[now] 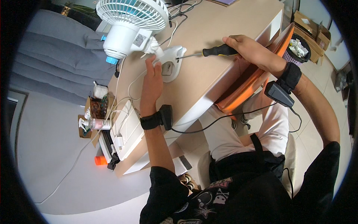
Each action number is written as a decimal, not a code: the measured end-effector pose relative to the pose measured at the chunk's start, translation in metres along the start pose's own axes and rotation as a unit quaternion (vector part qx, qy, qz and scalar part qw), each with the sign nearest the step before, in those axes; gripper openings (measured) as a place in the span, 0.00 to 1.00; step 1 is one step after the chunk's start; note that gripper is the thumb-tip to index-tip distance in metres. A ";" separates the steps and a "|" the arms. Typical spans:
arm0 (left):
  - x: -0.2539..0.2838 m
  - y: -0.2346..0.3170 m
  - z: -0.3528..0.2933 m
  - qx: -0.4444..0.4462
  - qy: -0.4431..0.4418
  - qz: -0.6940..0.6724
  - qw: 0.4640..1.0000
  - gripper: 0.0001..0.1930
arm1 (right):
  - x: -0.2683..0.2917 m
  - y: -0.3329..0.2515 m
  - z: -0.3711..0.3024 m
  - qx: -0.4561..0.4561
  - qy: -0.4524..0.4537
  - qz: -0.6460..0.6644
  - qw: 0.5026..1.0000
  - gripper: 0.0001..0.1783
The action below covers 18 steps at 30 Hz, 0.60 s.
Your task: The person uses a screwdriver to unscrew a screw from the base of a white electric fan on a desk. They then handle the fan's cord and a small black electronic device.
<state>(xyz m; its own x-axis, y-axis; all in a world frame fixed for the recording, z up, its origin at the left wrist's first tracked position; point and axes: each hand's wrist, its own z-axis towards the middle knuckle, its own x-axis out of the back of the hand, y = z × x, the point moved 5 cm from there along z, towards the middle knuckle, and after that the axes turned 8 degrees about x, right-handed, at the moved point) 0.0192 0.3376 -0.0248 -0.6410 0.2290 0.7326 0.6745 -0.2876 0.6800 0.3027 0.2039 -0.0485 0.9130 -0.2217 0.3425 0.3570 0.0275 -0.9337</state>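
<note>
A white desk fan with blue parts lies tipped on the desk, the underside of its base facing me. My left hand is at the base's left edge near the neck, its thumb and fingers closed against it. In my right hand is a screwdriver with a black and yellow handle, gripped from its end. Its thin metal shaft points left, and the tip meets a dark hole in the base. Whether a screw sits in that hole is too small to tell.
The wooden desk has an open orange-fronted drawer at its near side. Cables, a white power strip and a pump bottle crowd the left end. A lined bin and cardboard boxes stand at the right.
</note>
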 end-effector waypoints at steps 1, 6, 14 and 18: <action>-0.002 0.001 0.001 -0.001 -0.003 -0.002 1.000 0.21 | 0.000 0.004 0.004 0.055 -0.018 -0.001 0.998 0.30; 0.003 -0.011 0.006 -0.022 0.007 0.011 1.000 0.23 | -0.004 -0.001 0.000 0.070 -0.007 0.091 0.993 0.21; 0.000 -0.001 0.002 0.005 -0.001 0.006 1.000 0.21 | -0.005 -0.006 -0.004 0.029 0.076 0.134 0.988 0.27; 0.003 0.002 0.000 -0.005 0.000 0.007 1.000 0.21 | -0.005 -0.007 -0.005 -0.066 -0.012 0.135 0.989 0.29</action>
<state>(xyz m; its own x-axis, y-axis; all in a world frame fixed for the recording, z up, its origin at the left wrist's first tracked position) 0.0184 0.3374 -0.0218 -0.6316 0.2243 0.7421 0.6795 -0.3008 0.6692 0.2953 0.2002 -0.0443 0.9765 -0.2002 0.0800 0.0724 -0.0449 -0.9964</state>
